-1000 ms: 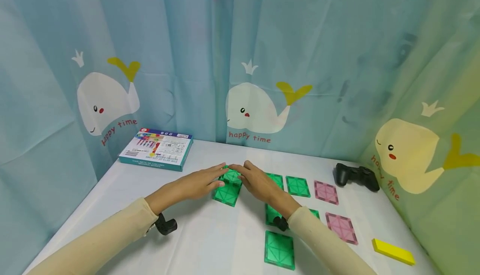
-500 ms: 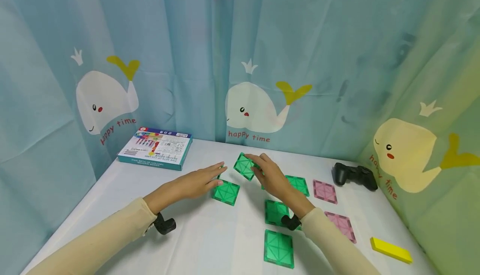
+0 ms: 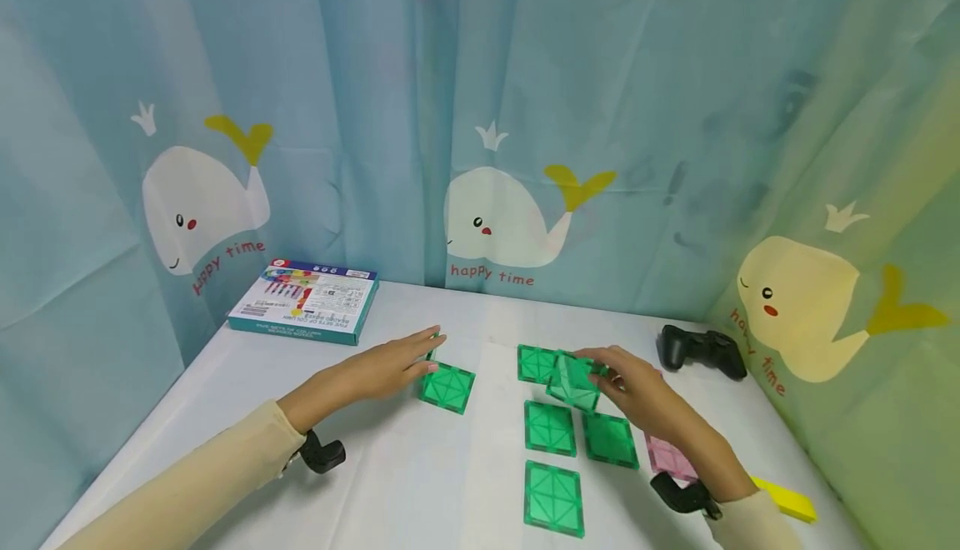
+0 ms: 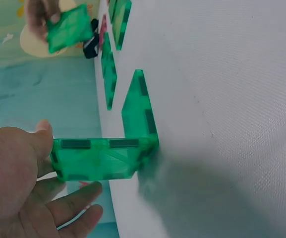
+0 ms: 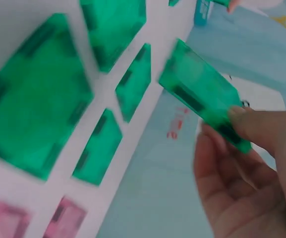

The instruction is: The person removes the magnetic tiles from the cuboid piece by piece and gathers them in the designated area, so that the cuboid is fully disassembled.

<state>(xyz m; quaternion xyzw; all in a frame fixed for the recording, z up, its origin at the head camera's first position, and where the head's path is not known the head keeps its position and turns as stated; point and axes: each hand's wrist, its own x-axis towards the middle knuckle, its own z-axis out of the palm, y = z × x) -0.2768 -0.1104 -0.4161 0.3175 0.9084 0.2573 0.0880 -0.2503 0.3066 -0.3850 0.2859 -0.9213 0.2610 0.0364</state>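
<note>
My left hand [image 3: 375, 371] pinches the top edge of a green magnetic tile [image 4: 98, 161] between thumb and fingers. That tile stands upright along the far side of a flat green tile [image 3: 447, 387], their edges meeting in the left wrist view. Off to the right, my right hand [image 3: 637, 383] holds another green magnetic tile [image 5: 202, 91] by its edge, tilted in the air. In the head view this tile overlaps the flat tiles at the back and partly hides one of them. Nearer flat green tiles [image 3: 550, 429] lie in front of it.
Pink tiles [image 3: 669, 458] lie under the right forearm, partly covered. A black game controller [image 3: 701, 350] sits at the back right, and a yellow block [image 3: 786, 500] by the right edge. At the back left rests a flat printed box [image 3: 303, 302]. Whale-print curtains [image 3: 390, 117] close in the table.
My right hand has lifted a green tile away from the left hand and carried it to the right, over the other tiles. My left hand has stayed at the upright tile.
</note>
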